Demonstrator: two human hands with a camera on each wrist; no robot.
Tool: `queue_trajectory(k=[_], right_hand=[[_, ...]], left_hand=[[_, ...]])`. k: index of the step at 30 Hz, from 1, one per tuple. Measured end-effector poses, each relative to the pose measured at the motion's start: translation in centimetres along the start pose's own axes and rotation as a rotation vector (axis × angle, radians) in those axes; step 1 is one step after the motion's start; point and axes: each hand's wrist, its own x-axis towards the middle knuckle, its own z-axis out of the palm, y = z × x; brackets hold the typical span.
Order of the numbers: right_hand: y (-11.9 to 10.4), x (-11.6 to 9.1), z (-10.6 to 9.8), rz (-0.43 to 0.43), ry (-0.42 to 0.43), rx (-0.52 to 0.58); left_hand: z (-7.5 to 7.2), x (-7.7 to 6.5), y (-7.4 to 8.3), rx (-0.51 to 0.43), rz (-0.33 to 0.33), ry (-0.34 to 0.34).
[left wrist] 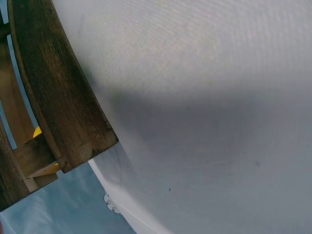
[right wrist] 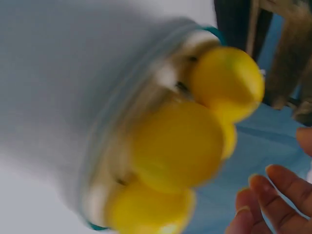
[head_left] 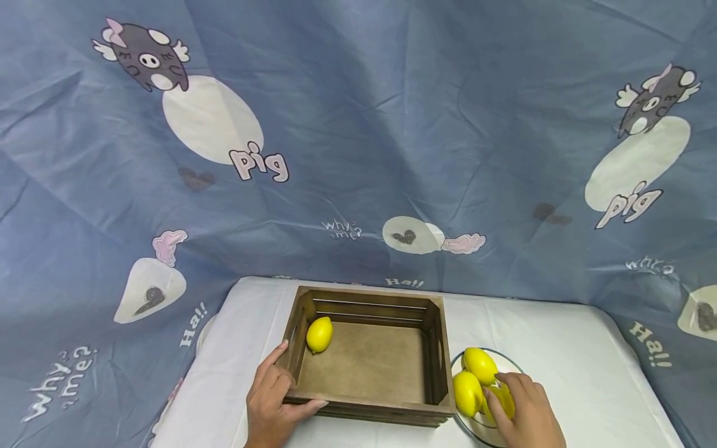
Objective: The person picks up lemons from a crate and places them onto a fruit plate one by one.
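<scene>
My left hand (head_left: 272, 398) grips the near left corner of a brown wooden crate (head_left: 364, 407), its thumb along the front rim. Inside, a yellow lemon (head_left: 320, 335) lies against the far left part of the crate. To the crate's right, a white plate (head_left: 508, 361) with a dark green rim carries several lemons (head_left: 480, 365). Over the plate's right side reaches my right hand (head_left: 529, 407), thumb and fingers spread around the nearest lemon (head_left: 498, 404) and partly hiding it. In the right wrist view, the fingers (right wrist: 287, 187) are parted and apart from the lemons (right wrist: 178, 144).
A white cloth (head_left: 549, 323) covers the table under the crate and plate. Behind and at the sides hangs a blue sheet (head_left: 336, 124) with pig prints. The plate stands close against the crate's right side. In the left wrist view, the crate's slatted side (left wrist: 63, 87) shows at the left.
</scene>
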Motion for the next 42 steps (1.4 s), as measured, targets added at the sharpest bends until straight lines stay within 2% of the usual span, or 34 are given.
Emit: queue_trajectory(k=[5,7,15,22,30,34,42], right_hand=[[-1.3,2.5,-1.6,-0.041,-0.027,0.048],[-1.9,3.4,-2.1,-0.084,-0.033,0.066],[-4.9,6.7,-3.0,-0.390,-0.029,0.171],[-8.3,8.7,-3.4,-0.634,-0.106,0.179],[-11.9,10.4,-3.3,-0.841,-0.219,0.126],[-13.3,10.7,-3.2,-0.901,-0.282,0.077],[-15.8,11.8,-2.5,-0.914,-0.407,-0.004]], left_hand=[[0.0,0.1,0.0,-0.010,0.010,0.004],[0.0,0.1,0.1,-0.015,0.015,0.005],[0.1,0.2,0.3,-0.005,0.003,0.018],[0.1,0.4,0.4,0.020,0.002,0.032],[0.1,0.1,0.1,0.022,0.003,0.026],[0.2,-0.2,-0.1,0.005,0.010,0.018],[0.1,-0.3,-0.2,0.024,0.011,-0.006]])
